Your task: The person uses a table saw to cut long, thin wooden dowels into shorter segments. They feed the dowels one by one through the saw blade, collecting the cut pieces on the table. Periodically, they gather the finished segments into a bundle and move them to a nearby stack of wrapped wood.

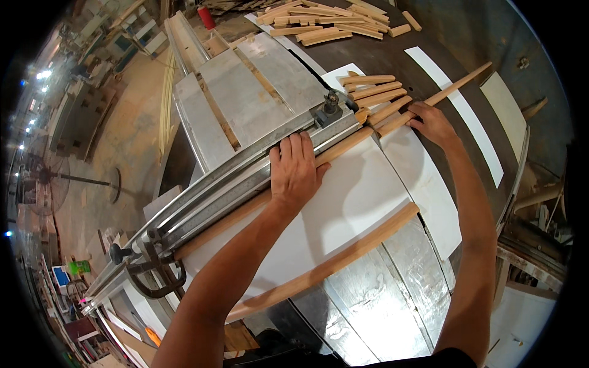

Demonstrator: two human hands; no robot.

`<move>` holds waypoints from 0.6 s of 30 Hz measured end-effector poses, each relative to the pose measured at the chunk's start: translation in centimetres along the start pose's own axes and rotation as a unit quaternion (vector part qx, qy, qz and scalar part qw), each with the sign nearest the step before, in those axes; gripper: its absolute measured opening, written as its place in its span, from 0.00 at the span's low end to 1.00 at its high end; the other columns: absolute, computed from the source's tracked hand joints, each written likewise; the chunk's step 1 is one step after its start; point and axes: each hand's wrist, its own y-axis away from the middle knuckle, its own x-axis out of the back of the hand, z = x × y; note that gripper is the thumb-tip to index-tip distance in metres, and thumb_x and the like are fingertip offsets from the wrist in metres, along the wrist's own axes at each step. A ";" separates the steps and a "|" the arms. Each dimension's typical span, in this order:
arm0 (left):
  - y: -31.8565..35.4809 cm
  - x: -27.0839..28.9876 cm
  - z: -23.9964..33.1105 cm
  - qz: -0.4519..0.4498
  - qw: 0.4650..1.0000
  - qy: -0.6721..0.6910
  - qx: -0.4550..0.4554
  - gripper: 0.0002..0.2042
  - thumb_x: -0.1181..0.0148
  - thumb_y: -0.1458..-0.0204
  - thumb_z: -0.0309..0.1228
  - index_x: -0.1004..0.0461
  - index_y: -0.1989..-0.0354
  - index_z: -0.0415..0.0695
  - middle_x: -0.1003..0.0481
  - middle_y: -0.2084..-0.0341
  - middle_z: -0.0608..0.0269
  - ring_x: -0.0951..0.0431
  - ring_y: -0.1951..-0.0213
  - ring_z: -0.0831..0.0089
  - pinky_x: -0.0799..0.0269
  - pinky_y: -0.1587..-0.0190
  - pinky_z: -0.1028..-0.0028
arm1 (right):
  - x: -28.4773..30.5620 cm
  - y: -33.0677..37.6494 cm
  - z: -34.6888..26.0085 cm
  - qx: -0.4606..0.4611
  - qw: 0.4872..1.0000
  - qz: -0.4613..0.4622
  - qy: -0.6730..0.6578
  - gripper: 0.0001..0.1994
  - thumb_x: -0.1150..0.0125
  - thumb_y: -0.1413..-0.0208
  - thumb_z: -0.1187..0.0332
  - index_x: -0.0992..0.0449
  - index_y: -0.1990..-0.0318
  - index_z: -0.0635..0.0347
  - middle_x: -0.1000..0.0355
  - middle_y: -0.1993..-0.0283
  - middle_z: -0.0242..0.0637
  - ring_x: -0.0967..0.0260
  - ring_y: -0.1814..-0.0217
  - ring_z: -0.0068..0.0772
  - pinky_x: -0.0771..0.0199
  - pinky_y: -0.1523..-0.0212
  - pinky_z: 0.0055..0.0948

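My left hand (294,168) is closed over a metal fence (233,199), its fingers wrapped over the top. Its thumb presses against a long wooden strip (350,147) lying along the near side of that fence. To the right, my right hand (432,122) grips another length of wood (463,80), a stick that points away to the far right. The two lengths come close at a dark slot near the fence's end, where a small gap shows. Beyond my right hand, several short wooden pieces (377,92) lie side by side against a metal clamp block (329,109).
A wooden batten (343,260) edges the white board (350,202) in front of me. At the far side lies a pile of cut wood (331,21). A C-clamp (156,270) grips the fence's near left end. A standing fan (46,175) is on the left.
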 end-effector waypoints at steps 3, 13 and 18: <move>0.2 0.0 0.0 0.000 1.000 -0.002 0.007 0.40 0.25 0.60 0.50 0.31 0.44 0.31 0.30 0.57 0.54 0.32 0.57 0.60 0.38 0.55 0.63 | 0.5 2.0 -0.1 -0.022 0.999 -0.011 0.039 0.23 0.27 0.50 0.64 0.22 0.47 0.64 0.25 0.45 0.44 0.25 0.46 0.48 0.24 0.45 0.40; 0.6 0.4 0.5 -0.008 0.999 0.021 0.032 0.39 0.27 0.56 0.48 0.33 0.41 0.32 0.31 0.56 0.55 0.32 0.55 0.60 0.38 0.51 0.62 | 2.3 8.0 -0.3 -0.055 0.993 -0.086 0.060 0.30 0.24 0.54 0.63 0.24 0.40 0.56 0.31 0.35 0.41 0.29 0.39 0.48 0.26 0.40 0.40; 0.7 0.2 0.3 -0.005 0.999 0.023 0.031 0.39 0.28 0.56 0.49 0.33 0.41 0.31 0.31 0.57 0.56 0.32 0.55 0.61 0.38 0.51 0.62 | 2.6 9.2 -0.3 -0.039 0.992 -0.101 0.064 0.31 0.23 0.56 0.61 0.24 0.41 0.55 0.32 0.33 0.40 0.30 0.38 0.47 0.26 0.39 0.41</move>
